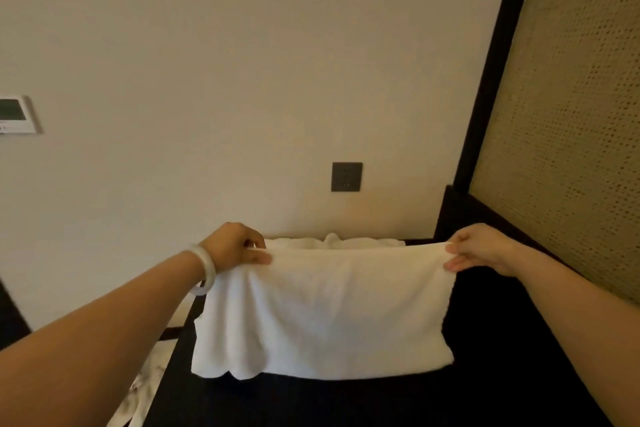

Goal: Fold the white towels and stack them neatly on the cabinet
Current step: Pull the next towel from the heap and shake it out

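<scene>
White towel, seemingly already doubled, hangs over the dark cabinet, top corners pinched by the left hand and right hand; folding looks midway, with rumpled white towels behind by the wall and no neat stack visible

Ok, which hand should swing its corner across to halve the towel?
Probably left. The left hand pinches the towel corner near the left edge of the cabinet; the right hand holds its corner over the dark top, so folding rightward keeps the towel on the cabinet.
</scene>
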### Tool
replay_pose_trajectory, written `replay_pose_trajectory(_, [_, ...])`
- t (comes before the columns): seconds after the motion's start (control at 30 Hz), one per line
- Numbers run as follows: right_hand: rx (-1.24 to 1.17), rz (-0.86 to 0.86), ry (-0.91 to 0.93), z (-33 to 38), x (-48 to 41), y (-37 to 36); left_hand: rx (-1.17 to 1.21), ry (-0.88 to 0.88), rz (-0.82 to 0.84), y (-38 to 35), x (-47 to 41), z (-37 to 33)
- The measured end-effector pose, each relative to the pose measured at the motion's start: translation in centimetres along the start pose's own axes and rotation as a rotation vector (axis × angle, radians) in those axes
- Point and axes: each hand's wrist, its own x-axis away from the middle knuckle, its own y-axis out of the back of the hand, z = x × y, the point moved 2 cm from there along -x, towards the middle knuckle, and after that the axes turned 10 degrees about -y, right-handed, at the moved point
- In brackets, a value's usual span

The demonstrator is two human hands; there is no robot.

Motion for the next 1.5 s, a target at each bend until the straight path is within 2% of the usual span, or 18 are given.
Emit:
replay_pose_trajectory(0.13, [0.051, -0.038, -0.148, -5.7, -0.1, -2.5, 0.066, 0.020, 0.093, -5.9, 2.1, 0.4])
replay_pose_trajectory(0.23, [0.176, 0.086, -0.250, -9.8, 0.2, -3.5, 0.070, 0.012, 0.233, -10.1, 3.9, 0.7])
replay_pose_trajectory(0.43, [0.378, 0.213, -0.229, -14.9, 1.1, -4.2, 0.070, -0.025, 0.379, -14.6, 6.8, 1.1])
replay_pose_trajectory(0.57, [0.271, 0.284, -0.286, -16.3, -0.7, -5.4, 0.082, 0.058, 0.577, -15.2, 6.9, 2.1])
replay_pose_trajectory(0.63, [0.114, 0.239, -0.328, -15.6, -2.5, -5.7, 0.063, 0.156, 0.571, -14.0, 5.0, 3.1])
replay_pose_trajectory(0.73, [-0.207, 0.096, -0.244, -10.9, -5.8, -5.9, -0.107, 0.182, 0.311, -9.7, -0.8, 4.6])
replay_pose_trajectory(0.87, [-0.534, -0.049, 0.078, 2.1, -7.8, -2.8, -0.247, 0.176, -0.122, 2.0, -10.2, 3.7])
replay_pose_trajectory(1.0, [-0.678, -0.163, 0.512, 17.0, -4.0, 4.3, -0.196, 0.056, -0.627, 17.0, -15.3, -0.4])
replay_pose_trajectory(1.07, [-0.723, -0.218, 0.700, 21.4, -1.0, 7.2, -0.191, -0.062, -0.860, 21.5, -15.2, -2.5])
replay_pose_trajectory(1.1, [-0.733, -0.233, 0.756, 22.2, 0.0, 8.1, -0.220, -0.123, -0.915, 22.3, -14.5, -3.3])
replay_pose_trajectory(1.17, [-0.660, -0.247, 0.772, 21.1, 0.7, 8.6, -0.272, -0.229, -0.877, 20.8, -12.7, -3.5])
replay_pose_trajectory(1.27, [-0.439, -0.263, 0.588, 14.2, -1.2, 6.0, -0.357, -0.320, -0.644, 12.9, -9.1, -1.4])
replay_pose_trajectory(1.37, [-0.379, -0.279, 0.371, 4.7, -3.8, 1.4, -0.410, -0.302, -0.372, 2.4, -6.0, 0.8])
replay_pose_trajectory(1.5, [-0.172, -0.277, 0.121, -7.2, -5.1, -4.9, -0.427, -0.228, -0.029, -11.0, -1.8, 2.7])
